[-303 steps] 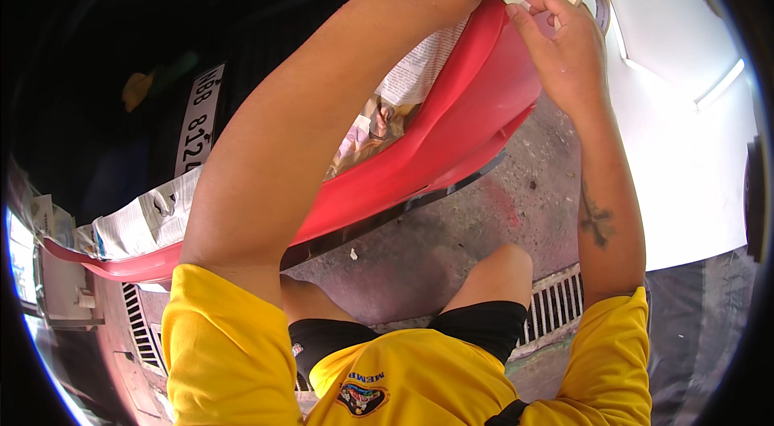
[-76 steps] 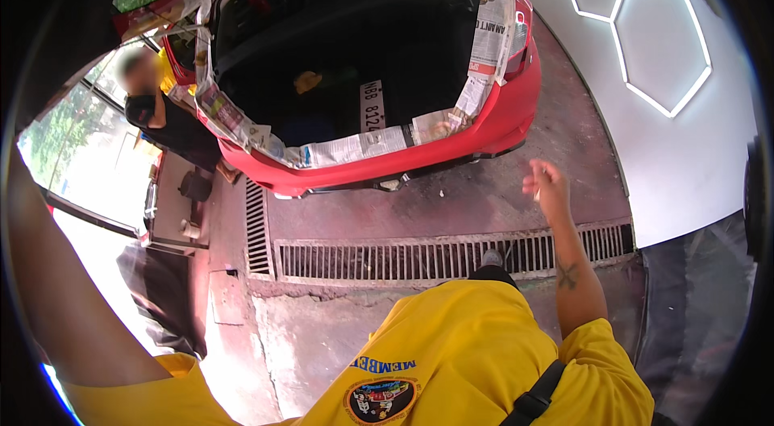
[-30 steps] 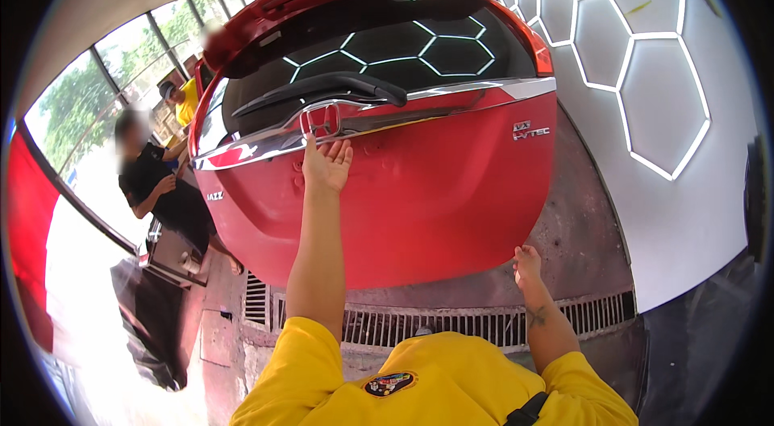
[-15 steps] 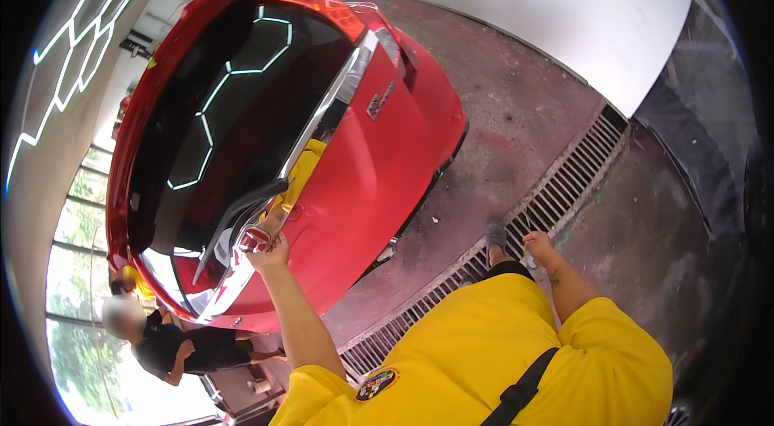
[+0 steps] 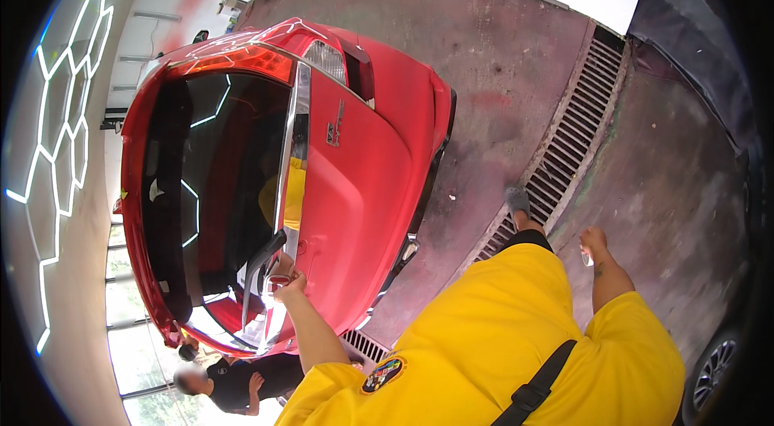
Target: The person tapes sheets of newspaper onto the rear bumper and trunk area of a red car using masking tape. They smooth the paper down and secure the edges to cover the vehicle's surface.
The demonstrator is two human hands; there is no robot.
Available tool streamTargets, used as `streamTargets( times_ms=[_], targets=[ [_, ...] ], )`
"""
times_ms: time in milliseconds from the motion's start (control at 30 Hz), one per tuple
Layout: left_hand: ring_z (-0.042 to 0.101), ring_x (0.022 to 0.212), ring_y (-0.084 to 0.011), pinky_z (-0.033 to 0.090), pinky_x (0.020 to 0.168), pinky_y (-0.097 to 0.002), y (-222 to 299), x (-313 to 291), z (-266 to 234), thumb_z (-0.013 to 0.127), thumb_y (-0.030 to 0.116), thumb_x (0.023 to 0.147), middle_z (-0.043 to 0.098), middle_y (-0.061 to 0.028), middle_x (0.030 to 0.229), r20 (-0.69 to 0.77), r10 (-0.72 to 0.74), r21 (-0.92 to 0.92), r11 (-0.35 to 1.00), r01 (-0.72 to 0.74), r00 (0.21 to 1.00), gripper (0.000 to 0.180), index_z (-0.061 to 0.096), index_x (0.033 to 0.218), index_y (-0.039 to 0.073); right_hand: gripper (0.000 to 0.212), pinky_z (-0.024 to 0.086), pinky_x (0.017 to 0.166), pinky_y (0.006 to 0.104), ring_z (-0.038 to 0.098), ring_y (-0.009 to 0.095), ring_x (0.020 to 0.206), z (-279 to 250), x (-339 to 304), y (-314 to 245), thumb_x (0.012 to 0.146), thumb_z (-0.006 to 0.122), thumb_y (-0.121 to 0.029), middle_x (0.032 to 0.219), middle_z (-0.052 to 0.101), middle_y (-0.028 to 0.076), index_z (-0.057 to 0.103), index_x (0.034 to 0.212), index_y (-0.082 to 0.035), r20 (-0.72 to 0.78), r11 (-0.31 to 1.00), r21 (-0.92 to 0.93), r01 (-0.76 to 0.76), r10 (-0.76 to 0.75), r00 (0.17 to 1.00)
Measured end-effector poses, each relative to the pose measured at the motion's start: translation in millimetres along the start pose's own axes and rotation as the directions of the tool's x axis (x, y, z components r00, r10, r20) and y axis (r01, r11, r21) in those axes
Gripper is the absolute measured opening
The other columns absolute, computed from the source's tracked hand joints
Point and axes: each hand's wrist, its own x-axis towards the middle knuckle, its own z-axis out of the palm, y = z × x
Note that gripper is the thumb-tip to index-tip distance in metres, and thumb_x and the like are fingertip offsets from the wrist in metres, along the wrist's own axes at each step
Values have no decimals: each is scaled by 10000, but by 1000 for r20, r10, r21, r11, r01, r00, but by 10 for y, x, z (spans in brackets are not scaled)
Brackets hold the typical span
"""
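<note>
A red car (image 5: 355, 192) stands to my left with its rear toward me. My left hand (image 5: 292, 287) reaches to the emblem (image 5: 276, 282) on the chrome strip (image 5: 297, 136) below the rear window. Its fingers are bent together at the emblem's edge; what lies between them is too small to make out. Just beyond the hand, the black rear wiper (image 5: 264, 253) rises over the glass. Lower at my right side, my right hand (image 5: 593, 241) is closed round a small white roll (image 5: 587, 259), mostly hidden by the fingers.
A metal drain grate (image 5: 584, 108) crosses the stained floor past my foot (image 5: 518, 202). At the lower right shows a dark car's wheel (image 5: 716, 369). A person in black (image 5: 262, 382) stands beyond the car's near-left corner. Hexagonal lights (image 5: 64, 136) line the left side.
My view has turned and shifted, so more of the tailgate and floor shows. My left hand stays at the emblem. My right hand, still closed, has swung farther out to the right.
</note>
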Motion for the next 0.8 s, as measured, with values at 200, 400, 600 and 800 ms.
streamTargets(
  times_ms=[200,400,600,800],
  targets=[
    [699,1069,-295,534,934,-525,306,121,-104,399,582,1016,749,-100,1163,52,-78,147,987,69,996,598,706,1278,141,102,581,519,380,690,213,606,511,-60,-711,950,705,-69,785,713,97,748,1040,-46,87,973,112,200,-210,974],
    [703,1112,-319,538,959,-548,306,213,-229,472,494,1019,732,-122,1191,142,-116,255,964,77,983,499,668,1283,119,181,577,555,352,730,196,609,850,-448,-1170,948,773,-137,824,762,108,773,1105,-47,6,930,153,333,-338,941],
    [704,1022,-292,549,865,-478,213,230,-178,477,461,1022,731,-117,1081,127,-83,167,984,61,988,442,693,1165,102,322,583,662,354,743,203,609,974,-435,-923,992,753,-266,904,790,132,756,1194,-16,-84,907,304,293,-281,956],
    [705,1045,-288,523,897,-479,448,449,-200,447,467,1035,748,-119,1107,114,-141,179,976,120,983,475,713,1182,101,382,559,631,335,719,190,588,728,-298,-832,1067,662,-283,743,711,99,687,1279,33,28,736,668,108,-170,985]
  ],
)
